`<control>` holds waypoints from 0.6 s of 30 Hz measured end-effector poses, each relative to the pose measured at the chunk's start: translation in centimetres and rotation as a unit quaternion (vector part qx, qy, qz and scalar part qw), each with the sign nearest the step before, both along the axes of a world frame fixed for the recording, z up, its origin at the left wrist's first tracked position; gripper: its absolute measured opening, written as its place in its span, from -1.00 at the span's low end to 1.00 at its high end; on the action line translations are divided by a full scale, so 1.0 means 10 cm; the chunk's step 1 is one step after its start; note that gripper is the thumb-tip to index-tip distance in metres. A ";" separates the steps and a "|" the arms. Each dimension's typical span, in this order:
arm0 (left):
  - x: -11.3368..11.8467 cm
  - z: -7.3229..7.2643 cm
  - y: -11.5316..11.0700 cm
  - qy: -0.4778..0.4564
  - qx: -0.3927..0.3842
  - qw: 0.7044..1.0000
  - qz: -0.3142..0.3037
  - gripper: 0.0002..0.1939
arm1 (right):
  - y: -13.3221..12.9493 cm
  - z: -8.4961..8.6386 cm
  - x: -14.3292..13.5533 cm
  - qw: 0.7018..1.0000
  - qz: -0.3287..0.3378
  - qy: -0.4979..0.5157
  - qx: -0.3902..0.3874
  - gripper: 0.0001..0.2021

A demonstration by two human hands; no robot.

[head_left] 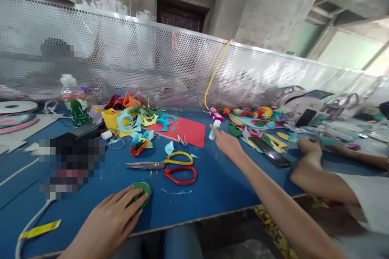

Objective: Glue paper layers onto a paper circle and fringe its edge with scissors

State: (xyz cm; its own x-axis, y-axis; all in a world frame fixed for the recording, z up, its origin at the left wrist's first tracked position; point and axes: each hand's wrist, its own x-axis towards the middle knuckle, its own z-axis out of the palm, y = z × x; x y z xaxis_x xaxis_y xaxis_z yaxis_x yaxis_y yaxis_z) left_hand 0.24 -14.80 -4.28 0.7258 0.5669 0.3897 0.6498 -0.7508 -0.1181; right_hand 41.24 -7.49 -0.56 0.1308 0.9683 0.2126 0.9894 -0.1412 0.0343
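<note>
My left hand [111, 214] lies at the front of the table, its fingers over a round green paper disc [146, 191], holding it against the blue surface; the thumb is hidden. Further off, my right hand [226, 143] reaches to a white and green glue stick [212, 134] that stands nearly upright. The index finger is stretched out across the stick, and I cannot see a closed grip around it. Between my hands lie large scissors [156, 165] with one yellow and one red handle. Behind them are small scissors [182, 139] beside a red paper sheet [190, 129].
Cut coloured paper scraps [121, 121] are heaped along the back. A green-labelled bottle [77, 107] and ribbon spools [18, 107] stand left. Right of my arm lies a phone [270, 151]. A co-worker's hand [310, 145] works further right. A perforated metal screen [182, 68] closes the back.
</note>
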 end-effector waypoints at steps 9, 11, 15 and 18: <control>0.20 0.00 -0.05 -0.042 -0.003 0.998 0.036 -0.70 | 0.23 -0.03 0.20 0.993 -0.061 -0.098 -0.034 -0.66; 0.21 0.00 -0.11 -0.042 0.009 0.998 0.038 -0.67 | 0.24 0.02 0.17 0.995 -0.052 -0.079 -0.018 -0.66; 0.18 -0.02 -0.27 -0.039 -0.020 0.999 0.028 -0.61 | 0.13 0.09 -0.07 0.999 -0.042 -0.010 0.033 -0.67; 0.17 -0.04 -0.39 -0.066 -0.050 0.996 0.038 -0.59 | -0.09 0.10 -0.49 0.996 -0.005 0.064 0.069 -0.59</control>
State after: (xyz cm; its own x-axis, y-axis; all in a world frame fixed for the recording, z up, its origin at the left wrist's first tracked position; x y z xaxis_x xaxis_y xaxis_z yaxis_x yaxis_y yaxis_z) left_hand 1.90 -18.68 -4.63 0.6255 0.6589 0.4179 0.7104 -0.7024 0.0439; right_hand 36.32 -8.42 0.40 0.1755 0.9297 0.3238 0.9828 -0.1462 -0.1127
